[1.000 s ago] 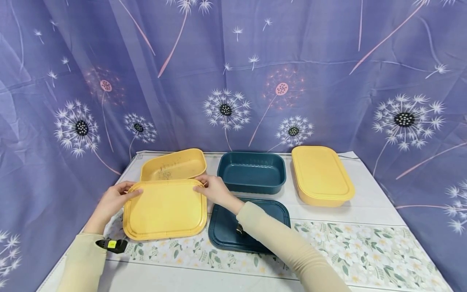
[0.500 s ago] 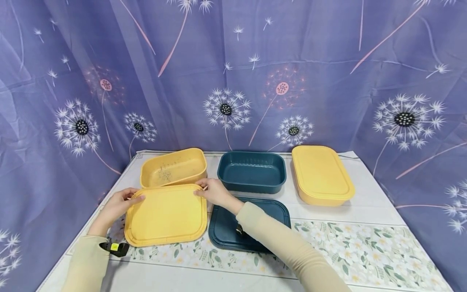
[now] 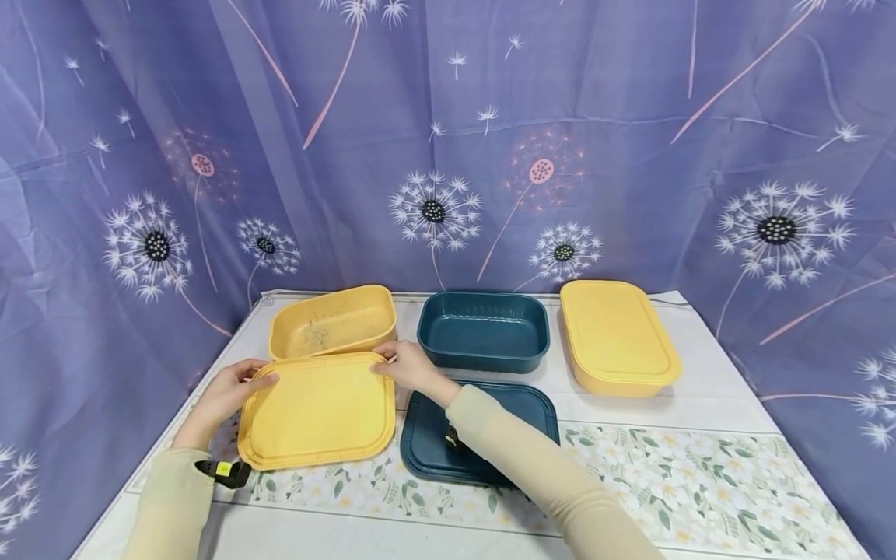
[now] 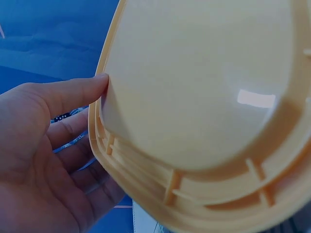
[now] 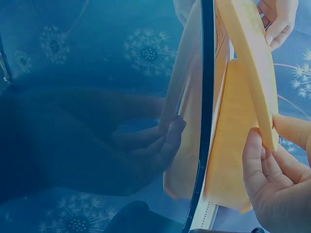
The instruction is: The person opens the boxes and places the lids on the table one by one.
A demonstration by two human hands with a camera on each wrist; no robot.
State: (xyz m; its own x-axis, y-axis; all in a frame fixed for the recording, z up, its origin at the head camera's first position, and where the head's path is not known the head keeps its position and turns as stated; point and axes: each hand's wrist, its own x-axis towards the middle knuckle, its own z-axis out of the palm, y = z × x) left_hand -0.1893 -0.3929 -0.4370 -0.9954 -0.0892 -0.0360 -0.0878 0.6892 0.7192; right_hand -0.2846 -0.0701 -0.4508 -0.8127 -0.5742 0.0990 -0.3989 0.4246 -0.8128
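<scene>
Left grip (image 3: 225,394) and right grip (image 3: 414,367) pinch opposite ends of the yellow lid (image 3: 318,412), tilted on the near side of the open yellow box (image 3: 350,320). Support both ends evenly to prevent twisting.

Your head view is bright and even, with a soft shadow beside the left sleeve (image 3: 170,498), lower left. Your left-wrist view is dimmer, blue-cast; white glare on the yellow lid (image 4: 204,73), right of centre. Right-wrist: blue-tinted, dark lid (image 5: 97,121) mirroring your right hand (image 5: 279,194), left half.
</scene>
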